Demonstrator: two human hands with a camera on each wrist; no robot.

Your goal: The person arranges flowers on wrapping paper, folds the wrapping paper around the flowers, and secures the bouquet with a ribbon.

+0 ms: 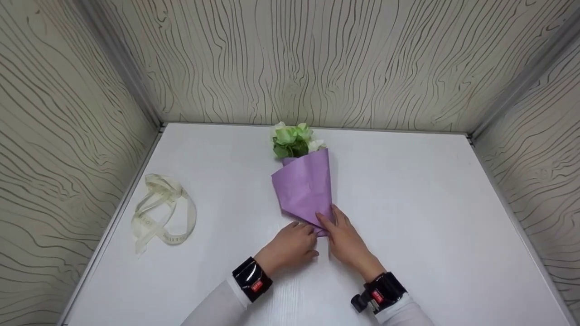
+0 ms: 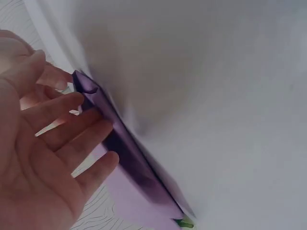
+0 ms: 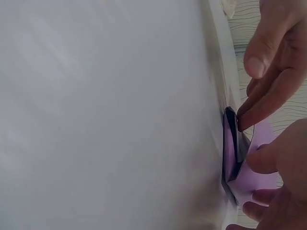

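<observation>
Near the middle of the white table [image 1: 421, 194], purple wrapping paper [image 1: 301, 188] lay folded like a cone round a bunch of pale green and white flowers [image 1: 290, 135], the blooms toward the far edge and the narrow end toward the person. The left hand [image 1: 292, 244] was at the left of that narrow end; seen from its own wrist, its fingers were nearly straight and slightly spread, some tips touching the folded paper, while its thumb stood apart from it. The right hand [image 1: 348, 243] was on the other side, its thumb on top of the paper and its fingers along the right edge, pinching the wrapping between them; how far those fingers reached underneath could not be told. Seen from the right wrist, the narrow end showed folded layers with a dark gap among them. Toward the table's left side, well apart from the bouquet, a cream ribbon [image 1: 164, 185] lay in loose loops, its printed lettering too small to read. Black bands [image 1: 252, 279] with red labels circled both wrists, above white sleeves [image 1: 219, 304]. Pale walls [image 1: 294, 54] with dark wavy lines rose behind and on both sides.
</observation>
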